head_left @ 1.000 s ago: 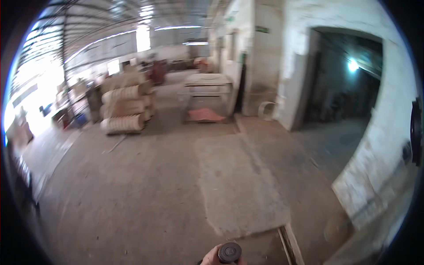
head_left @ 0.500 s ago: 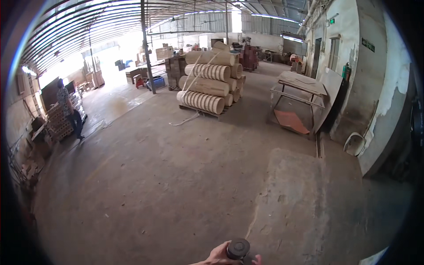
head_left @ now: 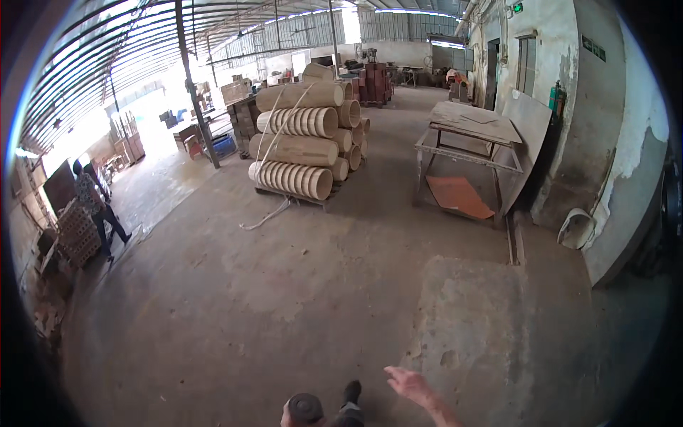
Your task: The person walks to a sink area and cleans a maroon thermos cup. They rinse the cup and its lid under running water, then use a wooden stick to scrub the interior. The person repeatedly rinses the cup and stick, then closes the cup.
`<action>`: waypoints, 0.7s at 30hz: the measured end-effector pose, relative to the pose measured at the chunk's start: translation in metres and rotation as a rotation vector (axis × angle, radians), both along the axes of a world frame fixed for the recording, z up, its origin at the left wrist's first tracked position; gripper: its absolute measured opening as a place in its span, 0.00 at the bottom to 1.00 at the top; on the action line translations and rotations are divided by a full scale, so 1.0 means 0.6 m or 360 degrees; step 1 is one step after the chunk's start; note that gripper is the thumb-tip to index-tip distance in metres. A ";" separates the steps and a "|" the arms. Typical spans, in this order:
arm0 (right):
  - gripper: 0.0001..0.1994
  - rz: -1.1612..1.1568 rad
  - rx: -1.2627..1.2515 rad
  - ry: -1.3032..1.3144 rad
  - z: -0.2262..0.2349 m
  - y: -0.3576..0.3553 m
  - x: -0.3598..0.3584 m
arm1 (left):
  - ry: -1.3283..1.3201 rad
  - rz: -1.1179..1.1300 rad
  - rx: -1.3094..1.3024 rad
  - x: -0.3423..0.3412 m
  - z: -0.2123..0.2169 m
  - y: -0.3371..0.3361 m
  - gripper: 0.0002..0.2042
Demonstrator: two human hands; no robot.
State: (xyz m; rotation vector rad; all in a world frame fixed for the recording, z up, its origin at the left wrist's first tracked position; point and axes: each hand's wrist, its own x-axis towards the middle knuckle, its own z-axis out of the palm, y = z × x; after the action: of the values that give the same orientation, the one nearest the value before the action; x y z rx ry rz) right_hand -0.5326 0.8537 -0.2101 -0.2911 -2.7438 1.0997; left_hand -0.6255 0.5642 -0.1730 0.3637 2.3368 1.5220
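At the lower edge my left hand [head_left: 287,415] is closed round a dark cylindrical bottle [head_left: 306,407], whose round lid faces up. Most of the bottle and that hand lie below the picture. Off to its right, my right hand [head_left: 409,386] hangs over the concrete floor with its fingers stretched out and nothing in it. Between the two shows my dark shoe [head_left: 352,391].
Ahead stands a pallet of strapped wooden tubes [head_left: 295,149]. Right of it are a worn table [head_left: 477,121], an orange-red sheet [head_left: 459,197] on the floor, and a wall with a fire extinguisher [head_left: 557,99]. Another person [head_left: 92,199] is at the left beside stacked pieces.
The bottle and my left hand have shifted left and down in view. My right hand has come fully into sight, apart from the bottle. The tube stack and table appear nearer.
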 end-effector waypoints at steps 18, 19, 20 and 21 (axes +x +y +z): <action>0.10 -0.2133 -0.1664 -0.0986 -0.281 0.462 -0.174 | 0.0751 -0.0549 -0.0493 -0.736 0.033 0.650 0.35; 0.10 -0.2172 -0.1694 -0.0984 -0.304 0.488 -0.189 | 0.0484 -0.0545 -0.0349 -0.770 0.033 0.695 0.34; 0.10 -0.2181 -0.1725 -0.1008 -0.324 0.520 -0.213 | 0.0214 -0.0526 -0.0227 -0.804 0.034 0.736 0.34; 0.09 -0.2168 -0.1729 -0.1006 -0.344 0.562 -0.247 | -0.0029 -0.0501 -0.0078 -0.844 0.039 0.783 0.33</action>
State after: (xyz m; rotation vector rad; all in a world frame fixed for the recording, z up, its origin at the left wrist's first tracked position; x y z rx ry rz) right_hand -0.6811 1.1907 -0.4167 -2.3687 -1.1063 1.8432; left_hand -1.1322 1.0341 -0.1498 0.6667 2.1733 1.3101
